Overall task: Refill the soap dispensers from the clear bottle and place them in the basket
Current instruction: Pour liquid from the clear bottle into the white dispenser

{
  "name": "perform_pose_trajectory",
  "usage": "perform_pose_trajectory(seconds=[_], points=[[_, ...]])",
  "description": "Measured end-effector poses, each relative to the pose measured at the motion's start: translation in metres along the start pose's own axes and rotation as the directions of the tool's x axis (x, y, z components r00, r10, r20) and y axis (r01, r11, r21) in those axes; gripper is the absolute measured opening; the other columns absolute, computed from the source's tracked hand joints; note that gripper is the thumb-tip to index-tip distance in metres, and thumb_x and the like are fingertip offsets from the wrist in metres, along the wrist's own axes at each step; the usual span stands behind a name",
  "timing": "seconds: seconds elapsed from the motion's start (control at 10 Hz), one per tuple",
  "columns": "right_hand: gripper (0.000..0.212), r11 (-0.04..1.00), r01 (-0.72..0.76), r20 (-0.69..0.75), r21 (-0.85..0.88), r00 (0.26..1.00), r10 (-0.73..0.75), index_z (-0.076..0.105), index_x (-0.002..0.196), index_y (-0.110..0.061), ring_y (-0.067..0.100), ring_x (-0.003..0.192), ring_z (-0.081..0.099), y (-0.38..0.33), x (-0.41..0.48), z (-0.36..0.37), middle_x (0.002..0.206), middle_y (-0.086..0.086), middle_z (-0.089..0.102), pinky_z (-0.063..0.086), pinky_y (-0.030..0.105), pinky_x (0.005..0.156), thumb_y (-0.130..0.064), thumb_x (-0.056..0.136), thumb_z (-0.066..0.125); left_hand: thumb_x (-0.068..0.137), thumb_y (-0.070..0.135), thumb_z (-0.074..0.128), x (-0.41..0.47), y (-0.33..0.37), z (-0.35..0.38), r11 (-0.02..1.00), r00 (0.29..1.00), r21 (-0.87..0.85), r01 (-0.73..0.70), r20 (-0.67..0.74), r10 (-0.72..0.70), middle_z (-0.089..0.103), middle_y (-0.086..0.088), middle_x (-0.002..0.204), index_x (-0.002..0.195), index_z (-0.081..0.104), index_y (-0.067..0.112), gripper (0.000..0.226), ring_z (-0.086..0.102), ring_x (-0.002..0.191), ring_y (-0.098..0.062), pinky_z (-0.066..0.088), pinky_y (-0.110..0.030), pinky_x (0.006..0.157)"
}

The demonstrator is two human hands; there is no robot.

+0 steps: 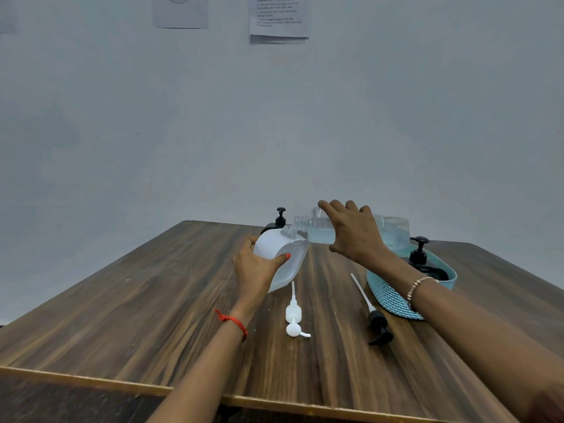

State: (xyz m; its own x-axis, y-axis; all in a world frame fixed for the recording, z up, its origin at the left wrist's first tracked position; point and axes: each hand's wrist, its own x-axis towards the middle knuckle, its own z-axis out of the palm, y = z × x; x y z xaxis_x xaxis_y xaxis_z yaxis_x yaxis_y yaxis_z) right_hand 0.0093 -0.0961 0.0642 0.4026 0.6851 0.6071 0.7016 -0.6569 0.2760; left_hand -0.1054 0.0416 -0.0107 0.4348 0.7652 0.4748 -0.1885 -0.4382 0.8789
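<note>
Tilted clear bottle (pixel 319 231) gripped by right hand (pixel 354 233), white dispenser (pixel 274 244) by left hand (pixel 256 267)

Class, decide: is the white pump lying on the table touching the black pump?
Apart. The head view shows bare tabletop between the white pump and the black pump.

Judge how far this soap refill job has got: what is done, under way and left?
Looks done: one pump-topped black dispenser stands in the basket. Under way: the left hand tilts the white dispenser while the right hand tips the clear bottle at its open neck. Left: the white pump and black pump lie loose on the table, and a second black dispenser stands behind the white one, outside the basket.
</note>
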Motion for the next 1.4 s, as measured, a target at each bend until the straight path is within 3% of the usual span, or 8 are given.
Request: perform_pose_trajectory(seconds=[0.4, 0.6, 1.4], points=[[0.077, 1.000, 0.007, -0.004, -0.016, 1.000, -0.007, 0.031, 0.137, -0.020, 0.028, 0.104, 0.049, -0.0004, -0.0009, -0.0018, 0.122, 0.003, 0.051, 0.037, 0.041, 0.086, -0.014, 0.071, 0.070, 0.058, 0.021, 0.088, -0.0025, 0.0009, -0.0017, 1.000, 1.000, -0.001, 0.003, -0.008, -0.003, 0.058, 0.001, 0.090, 0.091, 0.053, 0.016, 0.048, 0.054, 0.085, -0.018, 0.043, -0.028, 0.065], [0.077, 1.000, 0.008, -0.009, -0.010, 1.000, -0.008, 0.031, 0.136, -0.020, 0.028, 0.103, 0.049, -0.0019, -0.0006, -0.0017, 0.121, 0.003, 0.051, 0.037, 0.040, 0.086, -0.014, 0.070, 0.071, 0.059, 0.019, 0.087, -0.0038, 0.0030, -0.0046, 1.000, 1.000, -0.004, 0.001, -0.001, -0.001, 0.056, 0.003, 0.088, 0.091, 0.052, 0.016, 0.048, 0.053, 0.083, -0.017, 0.040, -0.017, 0.057], [0.077, 1.000, 0.021, 0.000, -0.013, 1.000, -0.021, 0.032, 0.135, -0.020, 0.028, 0.102, 0.049, -0.0053, 0.0001, 0.0001, 0.120, 0.002, 0.051, 0.037, 0.041, 0.084, -0.013, 0.069, 0.070, 0.059, 0.023, 0.088, -0.0032, -0.0026, -0.0064, 1.000, 1.000, 0.001, 0.025, -0.001, -0.025, 0.057, 0.001, 0.095, 0.095, 0.050, 0.018, 0.052, 0.055, 0.091, -0.019, 0.042, -0.023, 0.061]])
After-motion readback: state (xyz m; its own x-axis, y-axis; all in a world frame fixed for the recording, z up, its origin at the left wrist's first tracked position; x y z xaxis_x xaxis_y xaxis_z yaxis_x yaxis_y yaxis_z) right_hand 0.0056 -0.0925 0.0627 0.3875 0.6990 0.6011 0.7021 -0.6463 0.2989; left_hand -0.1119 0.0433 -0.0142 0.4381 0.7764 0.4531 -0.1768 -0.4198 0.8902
